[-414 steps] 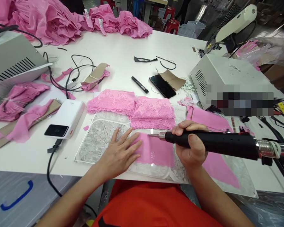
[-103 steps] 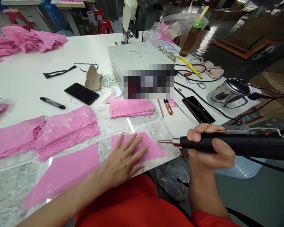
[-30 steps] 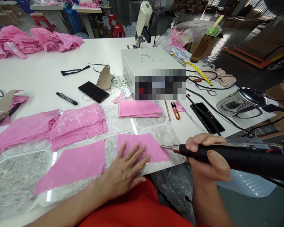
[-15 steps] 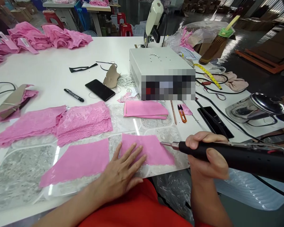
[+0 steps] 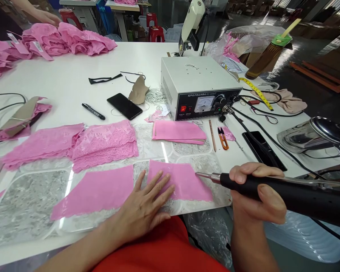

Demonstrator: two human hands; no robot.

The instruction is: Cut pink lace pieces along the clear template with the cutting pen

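Observation:
My left hand (image 5: 147, 202) lies flat with fingers spread, pressing on the left part of a pink fabric piece (image 5: 184, 179). In my right hand (image 5: 260, 192) is a black handheld ultrasonic welder (image 5: 243, 182), gripped around its body. Its thin metal tip points left and meets the slanted right edge of that fabric piece, near the upper corner; whether it touches, I cannot tell. Left of my left hand lies a second pink piece (image 5: 99, 192). Both pieces rest on a clear-covered, stone-patterned sheet (image 5: 31, 204).
Behind the fabric stand a pink folded stack (image 5: 178, 130) and a grey control box (image 5: 198, 71). Orange thread snips (image 5: 223, 138), a pencil (image 5: 212, 136), phones (image 5: 124, 106) and a metal pitcher (image 5: 308, 136) surround it. Lace fabric (image 5: 107, 143) lies left. Cables run right; another person's hand (image 5: 45, 16) is far left.
The view has shifted slightly, so the table's things appear further right. Another person's hand has come into sight at the far left. My left hand and the tool tip keep their places on the fabric.

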